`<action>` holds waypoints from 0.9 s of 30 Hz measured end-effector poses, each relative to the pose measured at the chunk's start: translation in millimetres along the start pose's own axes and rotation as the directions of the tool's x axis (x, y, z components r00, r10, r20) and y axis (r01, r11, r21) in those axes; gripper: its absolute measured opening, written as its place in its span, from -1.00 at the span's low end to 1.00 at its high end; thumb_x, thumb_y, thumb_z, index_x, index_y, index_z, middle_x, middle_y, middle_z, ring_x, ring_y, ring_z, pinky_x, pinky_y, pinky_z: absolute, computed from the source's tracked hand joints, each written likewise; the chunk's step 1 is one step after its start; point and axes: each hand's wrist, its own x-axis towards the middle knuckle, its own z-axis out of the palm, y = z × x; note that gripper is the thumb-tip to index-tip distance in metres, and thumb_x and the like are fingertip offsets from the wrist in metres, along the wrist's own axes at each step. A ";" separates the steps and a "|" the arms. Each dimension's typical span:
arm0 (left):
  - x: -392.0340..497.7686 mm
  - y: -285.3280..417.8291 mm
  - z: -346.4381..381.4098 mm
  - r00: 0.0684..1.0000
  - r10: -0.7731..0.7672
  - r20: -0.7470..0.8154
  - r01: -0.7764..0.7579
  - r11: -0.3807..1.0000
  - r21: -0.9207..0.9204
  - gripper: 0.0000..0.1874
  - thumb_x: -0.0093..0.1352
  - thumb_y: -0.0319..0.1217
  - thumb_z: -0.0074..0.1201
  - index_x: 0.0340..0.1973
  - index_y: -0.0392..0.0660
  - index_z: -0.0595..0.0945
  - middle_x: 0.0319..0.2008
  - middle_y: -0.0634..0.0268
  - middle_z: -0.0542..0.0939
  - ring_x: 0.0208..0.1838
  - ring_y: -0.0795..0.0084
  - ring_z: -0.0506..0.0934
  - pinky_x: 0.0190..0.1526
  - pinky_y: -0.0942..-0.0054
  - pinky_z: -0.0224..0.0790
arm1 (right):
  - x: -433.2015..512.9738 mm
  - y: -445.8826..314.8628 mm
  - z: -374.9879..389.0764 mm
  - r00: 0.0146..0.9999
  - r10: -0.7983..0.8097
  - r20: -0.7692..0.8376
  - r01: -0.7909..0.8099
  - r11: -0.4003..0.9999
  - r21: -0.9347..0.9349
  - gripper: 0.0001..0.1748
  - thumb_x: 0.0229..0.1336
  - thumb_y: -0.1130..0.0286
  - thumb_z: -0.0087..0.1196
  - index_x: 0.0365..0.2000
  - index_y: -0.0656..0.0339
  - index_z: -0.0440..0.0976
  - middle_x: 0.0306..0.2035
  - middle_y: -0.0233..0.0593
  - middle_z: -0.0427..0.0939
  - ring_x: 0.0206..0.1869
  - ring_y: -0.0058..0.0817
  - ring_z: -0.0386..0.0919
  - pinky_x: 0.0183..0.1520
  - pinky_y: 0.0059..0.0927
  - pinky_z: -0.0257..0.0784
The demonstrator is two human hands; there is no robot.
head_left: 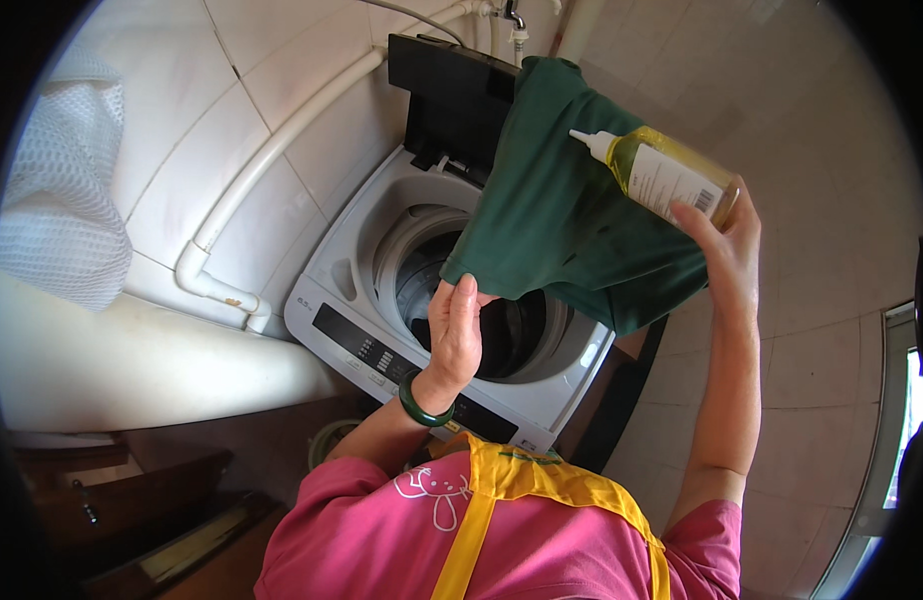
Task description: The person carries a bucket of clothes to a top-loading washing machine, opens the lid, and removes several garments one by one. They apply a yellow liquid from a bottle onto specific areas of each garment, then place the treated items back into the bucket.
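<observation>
A dark green cloth garment hangs spread above the open tub of a top-loading washing machine. Its lower left edge is pinched between the thumb and fingers of my left hand. My right hand grips the base end of a clear bottle of yellow liquid, tilted on its side with its white pointed nozzle facing left, in front of the cloth. Damp-looking darker spots show on the garment below the bottle. Whether my right fingers also hold the cloth, I cannot tell.
Behind the tub, the machine's black lid stands raised. A white pipe runs along the tiled wall, with a tap at the top. White mesh cloth hangs over a pale basin at left. A window is at right.
</observation>
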 end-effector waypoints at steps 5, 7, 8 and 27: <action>1.0 -0.9 0.1 0.999 0.014 -0.031 -0.014 1.000 -0.021 -0.60 0.53 -0.28 -0.37 0.14 -0.28 0.36 0.02 0.13 0.51 0.01 0.37 0.53 0.08 0.35 0.40 | -5.7 -3.4 -3.1 1.000 0.003 -0.012 -0.004 0.997 -0.074 -0.51 -0.20 0.19 0.26 -0.27 0.32 0.42 -0.32 -0.08 0.58 -0.23 -0.44 0.53 -0.12 -0.46 0.41; 0.6 -1.7 0.4 0.999 -0.005 -0.046 0.004 1.000 -0.031 -0.60 0.53 -0.28 -0.36 0.13 -0.28 0.36 0.01 0.14 0.52 0.01 0.37 0.53 0.08 0.35 0.41 | -6.2 -4.3 -4.0 1.000 0.008 -0.027 -0.010 0.998 -0.061 -0.50 -0.20 0.20 0.26 -0.26 0.31 0.42 -0.32 -0.08 0.58 -0.23 -0.44 0.53 -0.13 -0.47 0.41; 0.0 -1.9 0.4 0.998 -0.017 -0.054 0.016 1.000 -0.018 -0.61 0.53 -0.28 -0.36 0.10 -0.28 0.38 0.01 0.11 0.51 0.02 0.33 0.53 0.08 0.31 0.41 | -6.1 -4.7 -4.2 1.000 0.006 -0.024 -0.007 0.999 -0.050 -0.50 -0.21 0.20 0.26 -0.26 0.31 0.43 -0.32 -0.08 0.58 -0.23 -0.43 0.53 -0.14 -0.47 0.42; -6.4 -8.7 -5.1 0.996 -0.065 -0.057 0.068 0.996 0.055 -0.59 0.54 -0.26 -0.35 0.13 -0.27 0.39 -0.05 0.18 0.55 -0.06 0.44 0.55 0.01 0.44 0.42 | 10.6 -7.8 10.9 0.992 -0.111 -0.063 0.104 0.988 -0.113 -0.49 -0.14 0.20 0.27 -0.22 0.33 0.40 -0.27 -0.03 0.58 -0.21 -0.38 0.54 -0.12 -0.44 0.44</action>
